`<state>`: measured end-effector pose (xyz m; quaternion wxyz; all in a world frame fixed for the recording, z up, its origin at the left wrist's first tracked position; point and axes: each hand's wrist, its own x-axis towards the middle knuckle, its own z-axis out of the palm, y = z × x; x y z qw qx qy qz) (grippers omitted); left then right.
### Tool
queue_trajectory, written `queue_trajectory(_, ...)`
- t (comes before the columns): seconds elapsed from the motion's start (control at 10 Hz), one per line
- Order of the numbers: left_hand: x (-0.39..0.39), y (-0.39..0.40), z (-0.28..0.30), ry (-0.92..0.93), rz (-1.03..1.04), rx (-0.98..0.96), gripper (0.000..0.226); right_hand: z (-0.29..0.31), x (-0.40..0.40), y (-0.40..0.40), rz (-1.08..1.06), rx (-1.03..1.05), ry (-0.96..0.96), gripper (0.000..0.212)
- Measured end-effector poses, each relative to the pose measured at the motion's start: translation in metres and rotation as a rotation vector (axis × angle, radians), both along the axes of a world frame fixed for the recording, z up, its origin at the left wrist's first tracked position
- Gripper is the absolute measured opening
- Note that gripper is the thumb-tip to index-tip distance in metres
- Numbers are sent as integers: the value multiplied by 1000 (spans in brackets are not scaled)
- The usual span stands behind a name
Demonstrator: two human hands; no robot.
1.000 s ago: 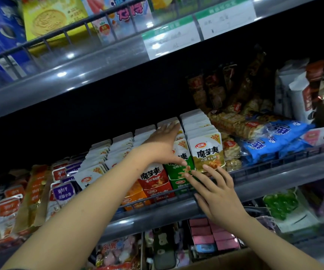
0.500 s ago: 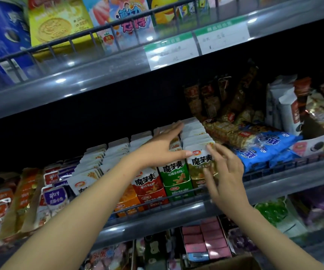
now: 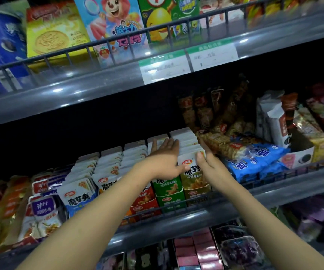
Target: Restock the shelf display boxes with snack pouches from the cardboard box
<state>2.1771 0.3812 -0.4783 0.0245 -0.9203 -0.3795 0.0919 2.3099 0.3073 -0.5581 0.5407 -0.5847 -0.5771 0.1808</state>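
Note:
Rows of white-topped snack pouches stand in display boxes on the middle shelf. The rightmost row of olive pouches (image 3: pixel 187 142) fills an olive display box (image 3: pixel 197 189). To its left are a green display box (image 3: pixel 169 193) and a red display box (image 3: pixel 143 203). My left hand (image 3: pixel 163 159) lies with straight fingers against the left side of the olive row, its thumb below the front pouch's top. My right hand (image 3: pixel 209 164) presses the row's right side, thumb on the front pouch. The cardboard box is out of view.
A wire rail (image 3: pixel 176 209) runs along the shelf front. Blue biscuit packs (image 3: pixel 254 162) and brown packets (image 3: pixel 221 145) lie just right of the olive row. Purple and blue pouches (image 3: pixel 44 209) fill the left. Price tags (image 3: pixel 188 63) hang on the shelf above.
My right hand has risen from the shelf rail to the right side of the olive row. My left hand has slid right from the green row onto the olive row's left side.

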Motion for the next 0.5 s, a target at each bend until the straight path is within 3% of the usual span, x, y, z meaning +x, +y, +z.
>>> queue_trajectory(0.1,-1,0,1,-10,-17,-35,84,3,-4,6,-10,-67,77,51)
queue_trajectory(0.2,-2,2,0,-52,-60,-38,83,6,-2,5,-86,-31,26,65)
queue_trajectory(0.4,-5,7,-5,-128,-112,-21,86,14,-6,17,-166,78,-58,36)
queue_trajectory(0.5,-12,6,-2,-203,-101,-26,88,20,-6,15,-262,34,-207,34)
